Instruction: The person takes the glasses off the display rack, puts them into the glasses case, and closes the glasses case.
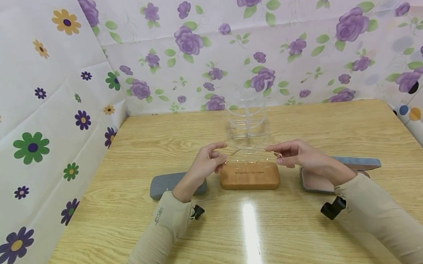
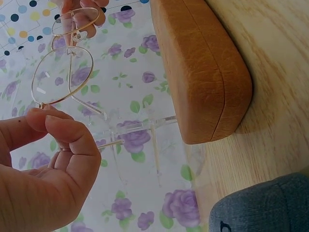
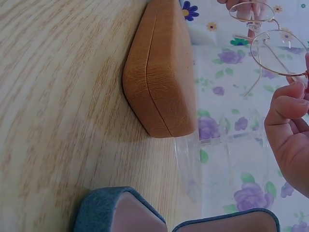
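A pair of thin gold-rimmed glasses (image 1: 251,161) is held up between both hands, over the back edge of a closed tan glasses case (image 1: 250,177). My left hand (image 1: 207,161) pinches the frame at its left end, thumb against fingers. At the other end my right hand (image 1: 292,153) pinches the frame near the hinge. Both round lenses (image 2: 63,75) show in the left wrist view, with the temples pointing away toward a clear display stand (image 1: 248,123). The right wrist view also shows the glasses (image 3: 278,53) raised above the tan case.
Partly behind the left forearm lies a closed grey glasses case (image 1: 165,185). An open blue case (image 1: 360,162) with a pale lining sits under the right wrist. Behind the wooden table (image 1: 182,137) hangs a flowered cloth (image 1: 301,62).
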Demonstrator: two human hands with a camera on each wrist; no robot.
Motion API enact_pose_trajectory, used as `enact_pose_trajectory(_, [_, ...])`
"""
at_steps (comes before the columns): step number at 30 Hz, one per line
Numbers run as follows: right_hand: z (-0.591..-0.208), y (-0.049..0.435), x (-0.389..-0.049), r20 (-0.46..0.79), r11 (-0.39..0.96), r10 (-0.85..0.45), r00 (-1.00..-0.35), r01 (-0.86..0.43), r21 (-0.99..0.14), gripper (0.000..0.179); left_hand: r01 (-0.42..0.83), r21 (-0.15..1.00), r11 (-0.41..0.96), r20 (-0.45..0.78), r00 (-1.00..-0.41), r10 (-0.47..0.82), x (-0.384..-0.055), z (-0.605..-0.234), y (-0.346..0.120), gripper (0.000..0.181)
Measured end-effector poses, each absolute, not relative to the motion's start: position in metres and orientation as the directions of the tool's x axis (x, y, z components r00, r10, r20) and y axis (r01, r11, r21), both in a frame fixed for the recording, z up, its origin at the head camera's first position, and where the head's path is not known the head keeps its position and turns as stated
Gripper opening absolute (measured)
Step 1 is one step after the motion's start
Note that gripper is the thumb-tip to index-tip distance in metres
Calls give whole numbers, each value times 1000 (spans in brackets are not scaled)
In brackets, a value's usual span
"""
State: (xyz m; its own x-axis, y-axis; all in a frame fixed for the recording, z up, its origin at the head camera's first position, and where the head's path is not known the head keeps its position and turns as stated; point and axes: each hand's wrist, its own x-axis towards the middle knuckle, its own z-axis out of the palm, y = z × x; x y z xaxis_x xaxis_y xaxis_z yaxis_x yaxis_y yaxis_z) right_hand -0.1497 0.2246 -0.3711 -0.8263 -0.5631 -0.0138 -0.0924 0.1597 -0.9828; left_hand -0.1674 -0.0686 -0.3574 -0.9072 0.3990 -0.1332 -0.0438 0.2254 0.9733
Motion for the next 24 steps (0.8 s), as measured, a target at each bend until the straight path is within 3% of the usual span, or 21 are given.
enact_pose_trajectory(24, [-373,227,-150,18,89,-640,-768,-98,-991,34,-43,976,214,-131,-899,418,-165,-355,-69,40])
